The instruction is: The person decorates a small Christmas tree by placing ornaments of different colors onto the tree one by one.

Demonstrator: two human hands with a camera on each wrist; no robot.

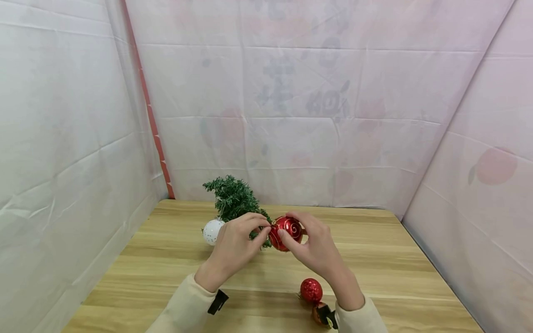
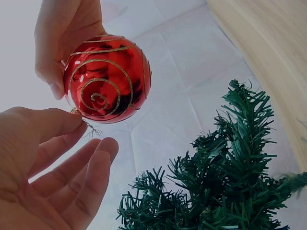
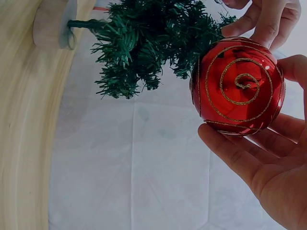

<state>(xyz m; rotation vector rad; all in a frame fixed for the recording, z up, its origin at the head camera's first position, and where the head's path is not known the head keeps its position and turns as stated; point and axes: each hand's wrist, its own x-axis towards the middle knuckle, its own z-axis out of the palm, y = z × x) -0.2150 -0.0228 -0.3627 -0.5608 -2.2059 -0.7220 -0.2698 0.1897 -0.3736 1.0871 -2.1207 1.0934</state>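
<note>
My right hand point(image 1: 319, 247) holds a shiny red Christmas ball point(image 1: 287, 232) with gold glitter swirls, fingers and thumb around its sides. At the ball's top end, my left hand point(image 1: 238, 240) pinches with thumb and forefinger; its other fingers are loosely bent in the left wrist view. Thin wiry strands point(image 2: 93, 129) show by those fingertips, but the pinched part is mostly hidden. Just behind the hands is a small green artificial Christmas tree point(image 1: 235, 199). A white speckled ball point(image 1: 211, 232) is beside the tree, partly behind my left hand.
A smaller red glittery ball point(image 1: 311, 290) and a brownish-orange ornament point(image 1: 320, 314) lie on the wooden table point(image 1: 266, 296) near my right wrist. The tree's round pale base point(image 3: 53, 24) appears in the right wrist view. White sheets point(image 1: 291, 138) enclose the table.
</note>
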